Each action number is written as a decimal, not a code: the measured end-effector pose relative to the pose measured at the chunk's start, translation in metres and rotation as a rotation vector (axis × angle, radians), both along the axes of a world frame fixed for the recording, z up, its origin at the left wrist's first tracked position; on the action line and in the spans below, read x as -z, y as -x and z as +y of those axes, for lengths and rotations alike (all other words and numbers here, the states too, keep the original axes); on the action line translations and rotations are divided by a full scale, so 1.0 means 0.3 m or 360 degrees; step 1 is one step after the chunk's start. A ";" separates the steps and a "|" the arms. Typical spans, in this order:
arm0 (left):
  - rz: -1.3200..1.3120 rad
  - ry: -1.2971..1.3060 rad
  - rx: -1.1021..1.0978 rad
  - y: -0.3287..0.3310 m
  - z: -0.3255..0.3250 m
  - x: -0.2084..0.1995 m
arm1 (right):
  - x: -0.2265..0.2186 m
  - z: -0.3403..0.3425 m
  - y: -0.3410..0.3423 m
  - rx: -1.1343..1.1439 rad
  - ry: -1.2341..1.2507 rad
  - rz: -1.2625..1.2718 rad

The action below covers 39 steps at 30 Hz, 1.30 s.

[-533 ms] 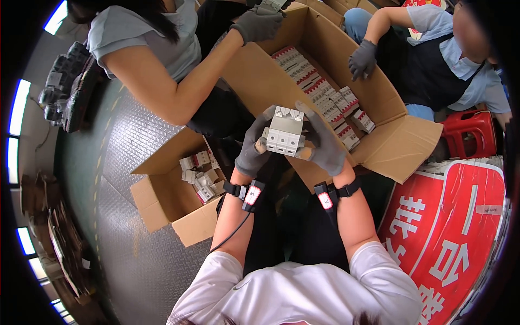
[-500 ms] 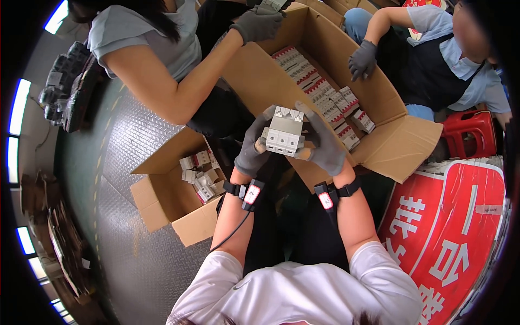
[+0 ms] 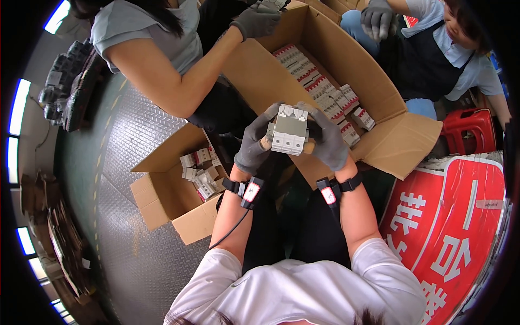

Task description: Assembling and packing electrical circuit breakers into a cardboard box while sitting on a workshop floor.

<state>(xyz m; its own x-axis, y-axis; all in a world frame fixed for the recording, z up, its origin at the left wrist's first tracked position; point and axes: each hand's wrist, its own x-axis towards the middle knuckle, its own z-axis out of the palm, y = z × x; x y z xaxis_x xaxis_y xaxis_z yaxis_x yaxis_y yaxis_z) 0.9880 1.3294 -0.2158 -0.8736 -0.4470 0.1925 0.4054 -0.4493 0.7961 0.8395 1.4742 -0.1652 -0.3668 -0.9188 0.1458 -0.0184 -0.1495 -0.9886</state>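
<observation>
Between my two gloved hands is a white and grey circuit breaker [image 3: 290, 130], its row of screw holes toward me. My left hand [image 3: 253, 142] grips its left side, and my right hand [image 3: 329, 142] grips its right side. Both grey gloves leave some fingertips bare. Just beyond my hands stands a large open cardboard box [image 3: 374, 86] with rows of white and red circuit breakers [image 3: 319, 89] inside. A smaller open carton [image 3: 168, 189] at the left holds a loose heap of similar breakers [image 3: 201, 170].
A co-worker at the far left reaches over the big box with a gloved hand [image 3: 257, 23]. Another gloved hand [image 3: 377, 20] belongs to a person at the far right. A red plastic stool [image 3: 470, 130] and a red sign board [image 3: 449, 216] lie to the right. Stacked cardboard [image 3: 67, 249] stands left.
The breaker in my hands has tilted and shifted slightly right. The gloved hand of the person at the far right has lifted away from the big box's edge.
</observation>
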 end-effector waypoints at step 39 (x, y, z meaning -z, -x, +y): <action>-0.2991 0.0632 -0.1386 -0.890 -0.284 0.286 | 0.146 -0.058 0.052 0.0994 -0.0582 0.1208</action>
<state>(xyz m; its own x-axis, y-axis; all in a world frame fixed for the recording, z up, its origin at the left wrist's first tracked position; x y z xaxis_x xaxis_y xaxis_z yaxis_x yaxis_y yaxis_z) 1.2552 1.2444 -0.3016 0.2759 -0.9153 -0.2935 -0.8434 -0.3770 0.3827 0.8238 1.4568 -0.2091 -0.7194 -0.6322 0.2879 -0.6238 0.4056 -0.6681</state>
